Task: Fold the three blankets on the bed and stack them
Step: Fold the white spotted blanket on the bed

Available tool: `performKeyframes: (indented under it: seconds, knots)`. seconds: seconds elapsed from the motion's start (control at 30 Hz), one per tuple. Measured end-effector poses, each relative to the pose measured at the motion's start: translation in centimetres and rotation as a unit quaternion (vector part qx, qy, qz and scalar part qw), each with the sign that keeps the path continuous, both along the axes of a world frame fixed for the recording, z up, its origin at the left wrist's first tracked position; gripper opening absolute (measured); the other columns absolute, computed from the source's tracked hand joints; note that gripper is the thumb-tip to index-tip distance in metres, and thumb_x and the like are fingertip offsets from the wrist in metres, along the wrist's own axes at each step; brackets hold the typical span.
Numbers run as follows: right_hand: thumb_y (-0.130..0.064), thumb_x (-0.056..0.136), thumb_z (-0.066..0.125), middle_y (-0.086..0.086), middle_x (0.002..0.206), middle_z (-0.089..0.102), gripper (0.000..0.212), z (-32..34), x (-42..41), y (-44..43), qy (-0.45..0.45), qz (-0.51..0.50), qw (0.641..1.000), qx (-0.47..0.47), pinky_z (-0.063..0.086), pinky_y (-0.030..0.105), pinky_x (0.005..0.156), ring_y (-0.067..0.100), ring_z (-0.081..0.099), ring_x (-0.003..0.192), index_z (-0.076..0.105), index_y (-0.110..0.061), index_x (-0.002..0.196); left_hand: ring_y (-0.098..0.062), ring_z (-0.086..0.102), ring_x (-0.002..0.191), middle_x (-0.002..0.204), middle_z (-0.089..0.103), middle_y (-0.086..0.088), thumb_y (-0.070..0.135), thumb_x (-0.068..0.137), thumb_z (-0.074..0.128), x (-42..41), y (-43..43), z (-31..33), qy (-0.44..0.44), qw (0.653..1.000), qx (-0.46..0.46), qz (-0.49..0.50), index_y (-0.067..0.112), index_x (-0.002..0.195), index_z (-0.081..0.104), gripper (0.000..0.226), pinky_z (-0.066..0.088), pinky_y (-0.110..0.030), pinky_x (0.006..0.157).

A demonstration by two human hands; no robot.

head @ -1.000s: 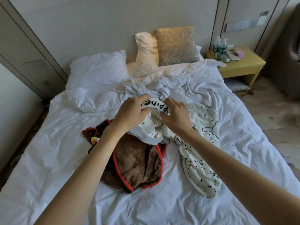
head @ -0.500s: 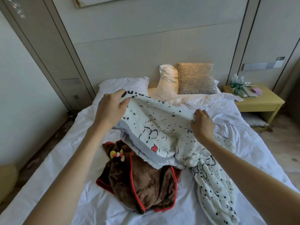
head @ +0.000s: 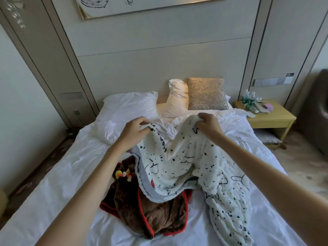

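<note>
Sprawling over the bed (head: pixel 53 192), the white spotted blanket (head: pixel 186 166) hangs lifted, trailing over the brown blanket (head: pixel 150 213) at 7 o'clock. Left grip (head: pixel 134 132) at 10 o'clock and right grip (head: pixel 208 126) at 1 o'clock each pinch its top edge. Opening blanket 1 seems underway; next, find both corners and pull taut.
</note>
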State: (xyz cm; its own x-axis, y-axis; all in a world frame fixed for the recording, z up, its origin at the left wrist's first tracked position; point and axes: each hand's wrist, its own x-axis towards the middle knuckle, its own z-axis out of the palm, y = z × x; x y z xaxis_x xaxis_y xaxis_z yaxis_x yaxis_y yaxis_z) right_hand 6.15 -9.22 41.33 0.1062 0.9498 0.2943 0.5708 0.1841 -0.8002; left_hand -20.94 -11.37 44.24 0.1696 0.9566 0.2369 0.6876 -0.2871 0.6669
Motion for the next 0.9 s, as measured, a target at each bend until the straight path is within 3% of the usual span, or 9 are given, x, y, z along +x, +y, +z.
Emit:
performKeyframes:
  seconds: [0.13,0.27,0.33,0.4,0.53,0.63,0.73,0.8,0.9]
  knots:
    - [0.004,0.07,0.051,0.012,0.06,0.046,0.01,6.4,-1.6,-1.8,-0.073,0.114,0.99,0.04,0.027,0.028,0.054,0.017,0.039,0.057,0.054,0.0,0.061,-0.018,0.057,0.11,0.114,0.058,-0.011,0.0,0.092,0.059,5.3,-1.2,1.9,-0.077,0.989,-0.036,-0.12,0.011,0.13,0.055,0.04,0.046,-0.02,0.092]
    - [0.005,0.068,0.048,0.01,0.062,0.046,0.013,9.4,-1.2,-3.1,-0.102,0.142,0.983,0.051,0.027,0.029,0.055,0.017,0.037,0.059,0.057,-0.004,0.064,-0.017,0.06,0.11,0.118,0.065,-0.007,0.009,0.097,0.052,8.6,-1.9,3.2,-0.058,0.983,0.0,-0.175,0.011,0.122,0.062,0.027,0.047,-0.031,0.094]
    - [0.002,0.074,0.054,0.01,0.067,0.047,0.008,9.2,0.2,-3.1,-0.067,0.145,0.987,0.014,0.03,0.028,0.056,0.017,0.039,0.061,0.062,0.006,0.074,-0.014,0.062,0.101,0.11,0.069,-0.003,0.013,0.097,0.051,9.2,-1.9,3.2,-0.065,0.985,0.009,-0.159,0.012,0.117,0.065,0.024,0.047,-0.029,0.087]
    - [-0.012,0.083,0.067,0.011,0.076,0.054,0.028,8.0,2.1,-3.3,-0.008,0.169,0.984,-0.057,0.04,0.031,0.061,0.02,0.048,0.066,0.062,0.014,0.091,-0.012,0.059,0.086,0.096,0.068,-0.005,0.011,0.097,0.05,9.5,-1.8,3.0,-0.079,0.988,0.043,-0.128,0.008,0.104,0.066,0.017,0.043,-0.029,0.076]
    - [-0.026,0.075,0.08,0.014,0.084,0.071,0.038,3.5,5.3,-3.9,0.005,0.176,0.968,-0.18,0.051,0.03,0.067,0.023,0.064,0.071,0.068,0.003,0.096,0.005,0.048,0.062,0.069,0.053,0.014,0.008,0.096,0.05,9.2,-1.4,2.8,-0.153,0.982,0.072,-0.081,0.029,0.075,0.054,0.03,0.036,-0.014,0.062]
    - [-0.021,0.071,0.083,-0.003,0.076,0.072,0.025,-0.2,5.9,-4.3,-0.022,0.166,0.961,-0.219,0.048,0.013,0.059,0.013,0.065,0.07,0.067,-0.01,0.088,0.008,0.051,0.068,0.078,0.058,0.015,0.008,0.096,0.048,9.1,-1.4,3.1,-0.183,0.977,0.086,-0.062,0.026,0.084,0.058,0.023,0.038,-0.009,0.066]
    - [-0.02,0.069,0.085,-0.011,0.063,0.069,0.02,-3.4,6.4,-4.3,-0.064,0.146,0.957,-0.241,0.047,0.008,0.054,0.001,0.064,0.063,0.066,-0.017,0.076,-0.001,0.053,0.076,0.084,0.062,-0.004,0.008,0.095,0.046,8.6,-1.2,3.4,-0.209,0.971,0.106,-0.039,0.007,0.092,0.06,0.014,0.041,-0.016,0.072]
    - [-0.022,0.068,0.085,-0.004,0.076,0.073,0.023,-5.3,7.3,-4.2,-0.097,0.111,0.956,-0.253,0.056,0.02,0.071,0.01,0.067,0.074,0.071,-0.01,0.082,-0.012,0.053,0.083,0.088,0.061,-0.014,0.009,0.095,0.045,7.9,-1.0,3.6,-0.241,0.963,0.121,-0.015,0.003,0.093,0.058,0.015,0.043,-0.025,0.076]
    - [-0.028,0.072,0.082,0.0,0.082,0.064,0.026,-7.6,9.1,-4.3,-0.153,0.052,0.949,-0.271,0.053,0.029,0.072,0.021,0.063,0.08,0.062,-0.013,0.081,-0.013,0.055,0.084,0.085,0.061,0.003,0.012,0.094,0.043,6.2,-0.4,3.9,-0.306,0.941,0.135,0.057,0.019,0.087,0.059,0.019,0.046,-0.026,0.077]
